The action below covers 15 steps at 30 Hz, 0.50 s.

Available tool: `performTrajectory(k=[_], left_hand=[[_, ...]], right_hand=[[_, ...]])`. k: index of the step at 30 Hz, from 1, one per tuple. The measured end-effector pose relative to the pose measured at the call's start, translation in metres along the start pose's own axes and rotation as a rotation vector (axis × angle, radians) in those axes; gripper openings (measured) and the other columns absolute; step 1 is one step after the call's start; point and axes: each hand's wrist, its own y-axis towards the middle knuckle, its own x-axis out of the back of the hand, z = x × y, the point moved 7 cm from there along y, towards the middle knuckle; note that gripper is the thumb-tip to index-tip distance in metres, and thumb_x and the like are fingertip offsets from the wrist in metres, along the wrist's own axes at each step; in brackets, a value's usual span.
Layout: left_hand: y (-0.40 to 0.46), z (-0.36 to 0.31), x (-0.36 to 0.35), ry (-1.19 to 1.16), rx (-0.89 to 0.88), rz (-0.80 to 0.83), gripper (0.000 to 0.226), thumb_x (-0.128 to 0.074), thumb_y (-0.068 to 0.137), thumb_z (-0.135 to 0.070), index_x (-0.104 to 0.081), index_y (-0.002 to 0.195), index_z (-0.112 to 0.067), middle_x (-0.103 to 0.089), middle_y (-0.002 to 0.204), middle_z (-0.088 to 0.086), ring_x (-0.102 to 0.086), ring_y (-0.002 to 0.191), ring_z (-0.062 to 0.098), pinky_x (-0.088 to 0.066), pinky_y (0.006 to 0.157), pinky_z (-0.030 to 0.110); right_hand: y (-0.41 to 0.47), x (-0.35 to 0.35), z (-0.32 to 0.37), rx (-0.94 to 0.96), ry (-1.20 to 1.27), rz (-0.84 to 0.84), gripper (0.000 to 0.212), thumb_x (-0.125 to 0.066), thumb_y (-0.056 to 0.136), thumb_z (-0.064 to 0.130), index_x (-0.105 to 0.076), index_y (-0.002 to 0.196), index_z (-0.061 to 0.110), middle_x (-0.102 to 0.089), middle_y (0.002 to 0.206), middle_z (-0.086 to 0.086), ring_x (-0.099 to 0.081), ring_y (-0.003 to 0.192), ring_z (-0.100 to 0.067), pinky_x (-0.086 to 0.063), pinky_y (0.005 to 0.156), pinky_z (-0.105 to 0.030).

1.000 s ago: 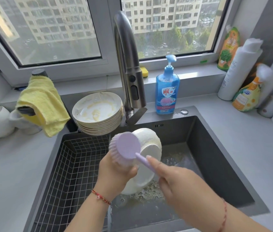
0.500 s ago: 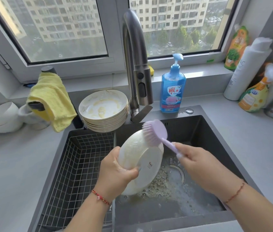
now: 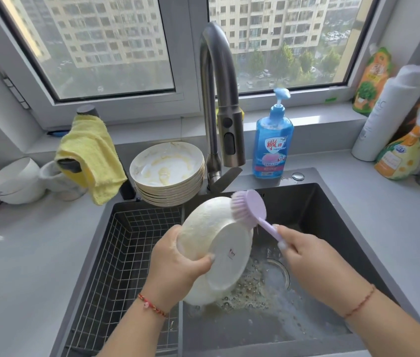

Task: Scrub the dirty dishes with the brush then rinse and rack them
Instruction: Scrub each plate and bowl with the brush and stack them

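Step in hand: we judge the scrubbing stage, with the underside of one dish under the brush.
Left hand (image 3: pixel 178 261): we note its grip clamped on the rim of a white round ceramic plate (image 3: pixel 219 251), thumb over the edge. The plate is held tilted above the dark sink basin (image 3: pixel 332 228), base turned to the person, which we judge is to expose it and let suds run off into the basin.
Right hand (image 3: pixel 304 256): its grip is closed round the handle of a lilac plastic dish brush (image 3: pixel 248 208); the bristles touch the plate's upper edge.
Pending dishes: a stack of soiled white shallow plates (image 3: pixel 169 173) stands on the grey desk (image 3: pixel 23 253) behind the basin, beside the steel tap (image 3: pixel 216 99), presumably within reach.
Rack: the black wire basket (image 3: pixel 126 253) sits in the left half of the sink; we see no dish in it.
Soap: a blue pump bottle (image 3: pixel 273 143) stands behind the basin.
Outstanding: rinsing and racking not yet done.
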Motion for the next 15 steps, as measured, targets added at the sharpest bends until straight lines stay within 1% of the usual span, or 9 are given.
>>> performTrajectory(k=[2,4,7,9,11,12,13,14,15], left_hand=[[0.000,0.001,0.006,-0.017,0.020,-0.002,0.041,-0.091,0.061,-0.013,-0.061,0.087,-0.021,-0.066,0.086,-0.004,-0.063,0.076,0.002,-0.051,0.060,0.014],[0.000,0.001,0.010,-0.011,0.025,-0.008,0.041,-0.091,0.061,-0.014,-0.061,0.088,-0.024,-0.066,0.086,-0.006,-0.064,0.078,0.006,-0.052,0.059,0.014],[0.003,-0.004,0.017,0.055,-0.018,-0.028,0.041,-0.091,0.060,-0.016,-0.059,0.084,-0.024,-0.065,0.082,-0.005,-0.063,0.076,0.008,-0.050,0.059,0.014],[0.004,-0.014,0.020,0.148,-0.114,-0.031,0.039,-0.091,0.061,-0.020,-0.056,0.079,-0.023,-0.062,0.075,-0.006,-0.060,0.073,0.006,-0.050,0.058,0.015],[0.004,-0.025,0.021,0.248,-0.244,-0.022,0.044,-0.089,0.063,-0.023,-0.046,0.072,-0.028,-0.055,0.065,-0.009,-0.059,0.071,0.002,-0.047,0.050,0.015],[0.003,-0.032,0.021,0.304,-0.333,-0.020,0.049,-0.087,0.063,-0.025,-0.039,0.069,-0.031,-0.050,0.059,-0.011,-0.057,0.063,0.002,-0.042,0.044,0.012],[0.000,-0.041,0.020,0.375,-0.438,-0.018,0.052,-0.084,0.062,-0.025,-0.034,0.069,-0.032,-0.044,0.055,-0.014,-0.052,0.051,0.004,-0.035,0.040,0.008],[-0.003,-0.047,0.018,0.453,-0.544,-0.011,0.052,-0.084,0.059,-0.023,-0.034,0.069,-0.032,-0.042,0.053,-0.015,-0.043,0.042,0.003,-0.027,0.038,0.004],[-0.006,-0.054,0.018,0.530,-0.641,-0.017,0.048,-0.088,0.055,-0.019,-0.042,0.068,-0.028,-0.044,0.053,-0.013,-0.038,0.042,0.000,-0.021,0.040,0.000]], right_hand=[[0.001,-0.006,-0.012,-0.043,-0.008,0.021,0.033,-0.032,0.102,0.025,-0.050,0.129,0.030,-0.050,0.064,0.002,-0.042,0.051,-0.012,-0.034,0.050,-0.026],[-0.001,-0.012,-0.022,-0.065,-0.024,0.036,0.031,-0.031,0.102,0.025,-0.052,0.125,0.025,-0.049,0.064,0.001,-0.040,0.052,-0.013,-0.032,0.050,-0.026],[0.000,-0.017,-0.032,-0.083,-0.040,0.065,0.030,-0.031,0.102,0.025,-0.054,0.121,0.028,-0.047,0.064,0.003,-0.037,0.050,-0.010,-0.030,0.048,-0.024],[0.001,-0.017,-0.034,-0.082,-0.026,0.070,0.029,-0.032,0.102,0.025,-0.054,0.120,0.030,-0.046,0.063,0.004,-0.036,0.049,-0.009,-0.028,0.046,-0.022],[0.003,-0.017,-0.034,-0.076,-0.012,0.063,0.029,-0.033,0.102,0.026,-0.055,0.121,0.031,-0.048,0.065,0.003,-0.036,0.050,-0.009,-0.029,0.046,-0.021],[0.003,-0.018,-0.034,-0.074,-0.006,0.066,0.029,-0.033,0.102,0.027,-0.054,0.122,0.031,-0.050,0.067,0.003,-0.037,0.051,-0.010,-0.030,0.046,-0.021],[0.004,-0.018,-0.034,-0.074,-0.001,0.069,0.029,-0.033,0.102,0.027,-0.054,0.122,0.030,-0.052,0.069,0.002,-0.038,0.052,-0.010,-0.031,0.047,-0.021],[0.004,-0.018,-0.035,-0.075,0.002,0.074,0.029,-0.033,0.102,0.027,-0.055,0.122,0.029,-0.054,0.070,0.002,-0.039,0.053,-0.011,-0.032,0.048,-0.021],[0.004,-0.018,-0.036,-0.076,0.005,0.079,0.028,-0.034,0.102,0.027,-0.055,0.121,0.028,-0.054,0.071,0.002,-0.039,0.053,-0.011,-0.032,0.048,-0.021]])
